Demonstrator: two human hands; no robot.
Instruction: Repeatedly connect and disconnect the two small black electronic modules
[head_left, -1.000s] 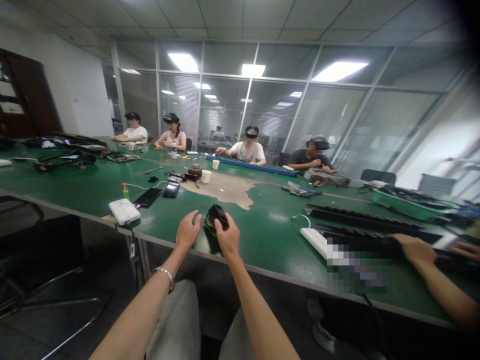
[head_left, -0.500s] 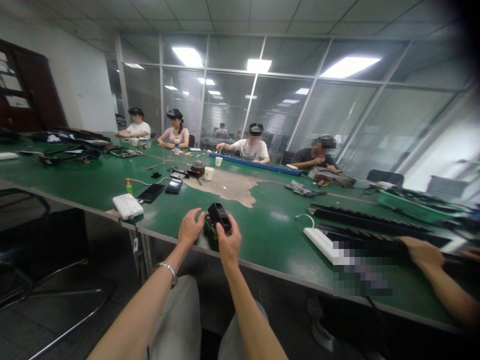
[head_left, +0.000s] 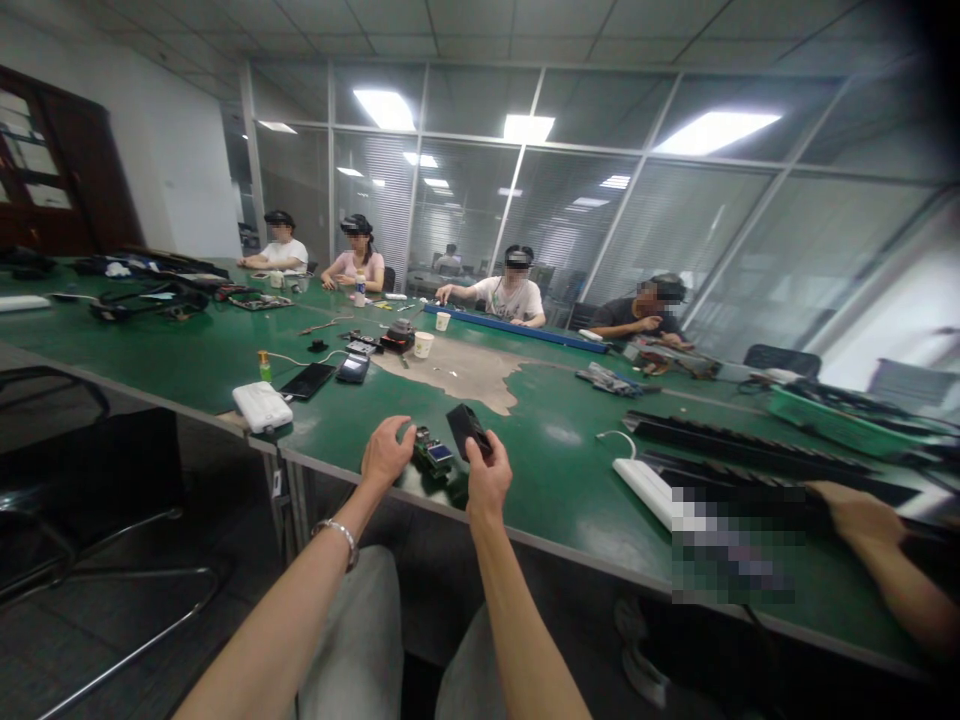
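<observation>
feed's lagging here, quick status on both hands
Left hand on small circuit board at table edge. Right hand holds black cover, lifted clear. Nothing blocking.

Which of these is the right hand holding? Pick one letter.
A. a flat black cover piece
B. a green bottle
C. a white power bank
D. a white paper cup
A: the right hand grips a flat black cover piece lifted just clear of the small circuit board, which the left hand steadies on the green table.
</observation>
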